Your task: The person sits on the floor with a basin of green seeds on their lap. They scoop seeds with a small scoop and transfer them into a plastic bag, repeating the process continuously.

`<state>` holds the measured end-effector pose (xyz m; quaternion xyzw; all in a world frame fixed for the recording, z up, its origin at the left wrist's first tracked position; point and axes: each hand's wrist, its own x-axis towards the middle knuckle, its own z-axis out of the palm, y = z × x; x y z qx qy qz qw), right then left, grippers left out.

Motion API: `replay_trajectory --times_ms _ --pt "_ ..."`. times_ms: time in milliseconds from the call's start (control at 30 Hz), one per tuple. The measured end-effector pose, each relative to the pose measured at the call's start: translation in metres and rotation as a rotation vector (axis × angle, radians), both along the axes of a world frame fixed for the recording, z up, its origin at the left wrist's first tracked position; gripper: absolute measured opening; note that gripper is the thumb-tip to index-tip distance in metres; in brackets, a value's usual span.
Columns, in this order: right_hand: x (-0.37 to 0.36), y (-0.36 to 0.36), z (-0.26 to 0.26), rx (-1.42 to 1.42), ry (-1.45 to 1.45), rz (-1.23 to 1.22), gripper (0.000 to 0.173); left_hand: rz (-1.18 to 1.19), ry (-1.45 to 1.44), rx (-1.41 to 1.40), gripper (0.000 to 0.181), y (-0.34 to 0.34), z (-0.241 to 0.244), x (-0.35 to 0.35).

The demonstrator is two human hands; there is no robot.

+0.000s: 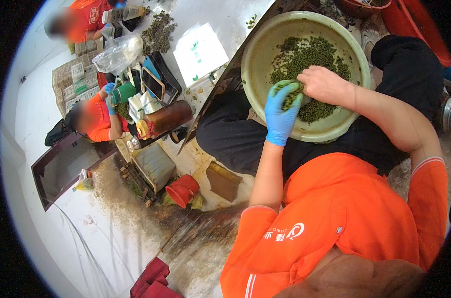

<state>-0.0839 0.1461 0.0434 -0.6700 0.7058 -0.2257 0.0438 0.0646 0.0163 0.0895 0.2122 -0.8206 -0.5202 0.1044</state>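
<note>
A large round basin with a pale green rim [249, 48] rests at my lap, with a spread of small green plant pieces [311, 54] on its bottom. Over the basin's near left part, my left hand [283, 108], in a blue glove stained green at the fingers, is closed around a clump of green plant stems [290, 98]. My bare right hand [322, 83] meets the clump from the right, its fingers bent at the stems. Whether the right fingertips pinch a stem is hidden by the hand itself.
Left of the basin, a metal table [233, 18] holds white bags [201, 52], a pile of green pieces [158, 33] and a brown jar with a yellow lid [169, 119]. Two co-workers in orange sit beyond it. A red bucket [182, 190] stands on the floor; red tubs [415, 29] are at upper right.
</note>
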Motion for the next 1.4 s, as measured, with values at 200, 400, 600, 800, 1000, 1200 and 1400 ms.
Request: replay_trajectory --times_ms 200,400,600,800,1000,1200,1400 --pt "0.002 0.007 0.002 0.026 -0.060 0.011 0.011 -0.139 -0.214 -0.154 0.054 -0.005 0.012 -0.003" --pt "0.006 0.008 0.005 0.045 -0.071 0.044 0.007 -0.136 -0.404 -0.280 0.059 0.004 0.032 -0.013" --pt "0.007 0.008 0.004 0.040 -0.039 0.040 0.009 -0.084 -0.338 -0.327 0.058 0.003 0.028 -0.009" --pt "0.009 0.011 0.010 0.062 -0.055 0.046 0.009 -0.134 -0.423 -0.353 0.047 0.002 0.022 -0.003" --pt "0.009 0.014 0.007 0.080 -0.060 0.091 0.008 -0.105 -0.463 -0.130 0.041 0.000 0.020 -0.006" --pt "0.011 0.019 0.008 0.085 -0.042 0.111 0.009 -0.120 -0.495 -0.287 0.051 -0.020 0.005 -0.019" --pt "0.010 0.018 0.012 0.057 0.002 0.110 0.008 -0.269 -0.734 0.061 0.039 -0.040 -0.012 -0.035"
